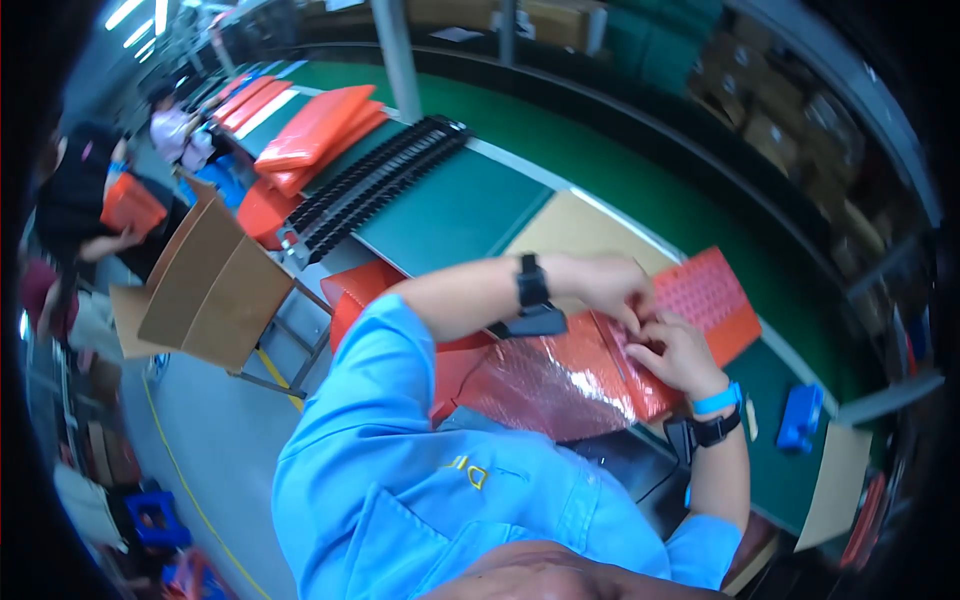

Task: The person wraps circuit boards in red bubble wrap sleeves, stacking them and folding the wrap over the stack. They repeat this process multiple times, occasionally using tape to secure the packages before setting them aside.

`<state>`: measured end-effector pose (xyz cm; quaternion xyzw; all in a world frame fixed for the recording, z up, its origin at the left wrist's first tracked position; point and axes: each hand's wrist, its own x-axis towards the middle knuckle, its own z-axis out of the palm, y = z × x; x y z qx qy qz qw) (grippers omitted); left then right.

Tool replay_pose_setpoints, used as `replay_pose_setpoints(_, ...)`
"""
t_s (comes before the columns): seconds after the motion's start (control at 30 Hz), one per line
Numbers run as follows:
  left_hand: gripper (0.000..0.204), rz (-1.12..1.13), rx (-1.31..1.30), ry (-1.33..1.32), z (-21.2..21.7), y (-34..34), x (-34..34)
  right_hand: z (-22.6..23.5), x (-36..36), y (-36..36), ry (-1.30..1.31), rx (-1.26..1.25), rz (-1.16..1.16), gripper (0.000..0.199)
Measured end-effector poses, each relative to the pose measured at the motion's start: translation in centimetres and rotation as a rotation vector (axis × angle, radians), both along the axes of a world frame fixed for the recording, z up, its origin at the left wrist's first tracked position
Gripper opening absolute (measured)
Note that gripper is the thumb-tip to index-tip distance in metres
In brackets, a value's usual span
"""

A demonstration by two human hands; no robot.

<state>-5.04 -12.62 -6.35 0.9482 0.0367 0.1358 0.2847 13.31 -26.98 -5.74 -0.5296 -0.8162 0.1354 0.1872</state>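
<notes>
The curled left hand (612, 288) and half-curled right hand (683, 352) touch a shiny red bubble-plastic bag (570, 372). I cannot tell their grip.

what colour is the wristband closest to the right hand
The wristband is bright blue, showing best in the head view.

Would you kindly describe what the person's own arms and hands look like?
The left hand and right hand are ungloved. Light blue short sleeves leave the forearms bare. Each forearm wears a black strap with a dark module; the right adds a bright blue wristband.
</notes>
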Motion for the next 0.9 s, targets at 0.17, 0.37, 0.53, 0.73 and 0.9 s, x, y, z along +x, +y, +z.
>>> replay_pose_setpoints(0.17,0.020,-0.034,-0.175,-0.007,-3.3,0.8,2.0,-4.6,2.3,2.8,0.373,-0.070,0.061,0.016)
replay_pose_setpoints(0.37,0.017,0.043,-0.486,-0.073,-4.9,0.7,2.0,-5.3,0.5,2.0,0.315,0.162,-0.125,0.023)
replay_pose_setpoints(0.53,0.017,0.119,-0.319,-0.061,-4.1,0.0,1.8,-4.6,0.5,2.0,0.342,0.139,-0.166,0.024)
replay_pose_setpoints(0.73,0.017,0.105,-0.251,-0.080,-4.1,0.3,2.0,-4.5,0.5,2.1,0.347,0.151,-0.163,0.023)
replay_pose_setpoints(0.9,0.017,0.090,-0.244,-0.082,-3.9,0.4,1.8,-4.4,0.2,1.9,0.361,0.137,-0.178,0.022)
